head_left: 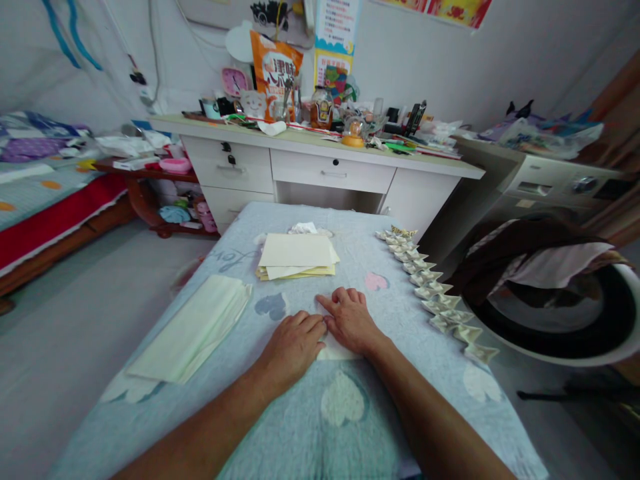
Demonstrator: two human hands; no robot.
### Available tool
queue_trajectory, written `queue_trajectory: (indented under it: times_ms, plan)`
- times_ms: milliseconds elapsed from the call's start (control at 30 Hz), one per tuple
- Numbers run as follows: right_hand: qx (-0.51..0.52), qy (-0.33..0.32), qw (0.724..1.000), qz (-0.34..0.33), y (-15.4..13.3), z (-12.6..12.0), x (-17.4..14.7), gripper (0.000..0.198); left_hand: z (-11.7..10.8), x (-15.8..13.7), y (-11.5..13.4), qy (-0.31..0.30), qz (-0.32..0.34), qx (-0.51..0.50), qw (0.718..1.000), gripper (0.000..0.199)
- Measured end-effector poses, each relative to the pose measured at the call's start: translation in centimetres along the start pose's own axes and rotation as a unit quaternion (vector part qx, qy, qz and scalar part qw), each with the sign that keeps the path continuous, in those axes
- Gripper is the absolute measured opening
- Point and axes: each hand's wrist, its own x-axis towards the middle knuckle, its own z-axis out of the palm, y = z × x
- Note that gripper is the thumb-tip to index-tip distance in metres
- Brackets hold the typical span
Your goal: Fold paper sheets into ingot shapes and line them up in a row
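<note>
A small cream piece of paper [336,351] lies on the cloth-covered table, mostly hidden under my hands. My left hand [296,343] rests at its left edge, with fingers bent close together and the thumb on the paper. Over its upper part lies my right hand [351,321], closed on the paper with the index finger pointing left. The fingertips of both hands meet at the paper, so its folds cannot be made out. To the right runs a slanting row of several folded paper pieces [425,279] with pointed ends.
Ahead is a stack of cream and yellow paper sheets [296,252]. Long folded pale sheets [193,330] lie at the left. Beyond the table [345,427] stands a cluttered white desk [330,170]. A washing machine [555,307] with its door open stands right, a bed [55,200] left.
</note>
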Motion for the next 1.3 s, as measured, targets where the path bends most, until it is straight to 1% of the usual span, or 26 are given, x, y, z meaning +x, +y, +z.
queue_trajectory:
  times_ms: [67, 133, 267, 333, 400, 500, 600, 667, 733, 833, 967, 1067, 1200, 1300]
  plan:
    - [-0.002, 0.007, 1.000, 0.009, 0.2, 0.1, 0.1, 0.049, 0.0, -0.1, 0.1, 0.005, -0.001, -0.010, 1.000, 0.030]
    - [-0.001, 0.020, 0.999, 0.026, 0.5, 0.3, 0.1, 0.051, -0.1, -0.2, 0.1, 0.012, -0.006, -0.021, 1.000, 0.032]
    - [0.004, 0.061, 0.996, 0.068, 1.0, 0.0, -0.2, 0.055, -0.1, 0.2, 0.1, 0.017, -0.008, -0.026, 0.999, 0.019]
    - [0.019, 0.070, 0.996, 0.058, 1.0, -0.3, -0.5, 0.053, 0.0, 0.5, 0.1, 0.015, -0.007, -0.013, 1.000, 0.015]
    - [0.046, 0.056, 0.997, 0.024, 0.9, -0.5, -0.8, 0.046, 0.3, 0.7, 0.1, 0.020, -0.014, 0.004, 1.000, 0.014]
    - [0.078, 0.013, 0.997, -0.016, 0.9, -0.3, -1.1, 0.043, 1.1, 0.7, -0.2, 0.042, -0.011, 0.028, 0.999, 0.024]
    - [0.071, -0.028, 0.997, 0.002, 1.3, 0.3, -1.2, 0.050, 1.8, 0.4, -0.6, 0.053, -0.008, 0.048, 0.997, 0.040]
    - [0.055, -0.051, 0.997, 0.029, 1.7, 0.5, -1.3, 0.051, 2.0, 0.3, -0.8, 0.049, -0.006, 0.058, 0.997, 0.044]
    - [0.038, -0.059, 0.996, 0.061, 2.3, 0.5, -1.4, 0.051, 2.0, 0.2, -0.9, 0.042, -0.010, 0.065, 0.997, 0.047]
    - [0.013, -0.042, 0.993, 0.113, 3.4, 0.3, -1.6, 0.050, 1.8, 0.1, -0.9, 0.033, -0.018, 0.069, 0.997, 0.049]
    - [-0.007, 0.021, 0.986, 0.165, 4.5, -0.1, -1.6, 0.043, 1.9, 0.1, -1.0, 0.025, -0.021, 0.069, 0.997, 0.050]
    - [0.010, 0.064, 0.983, 0.172, 4.4, -0.3, -1.4, 0.035, 1.9, 0.1, -1.0, 0.023, -0.023, 0.066, 0.997, 0.049]
    - [0.045, 0.077, 0.984, 0.155, 3.8, 0.0, -1.2, 0.027, 1.8, 0.2, -1.1, 0.025, -0.020, 0.062, 0.998, 0.049]
    - [0.076, 0.089, 0.979, 0.166, 3.6, 0.4, -1.0, 0.027, 1.8, 0.2, -1.1, 0.026, -0.020, 0.060, 0.998, 0.049]
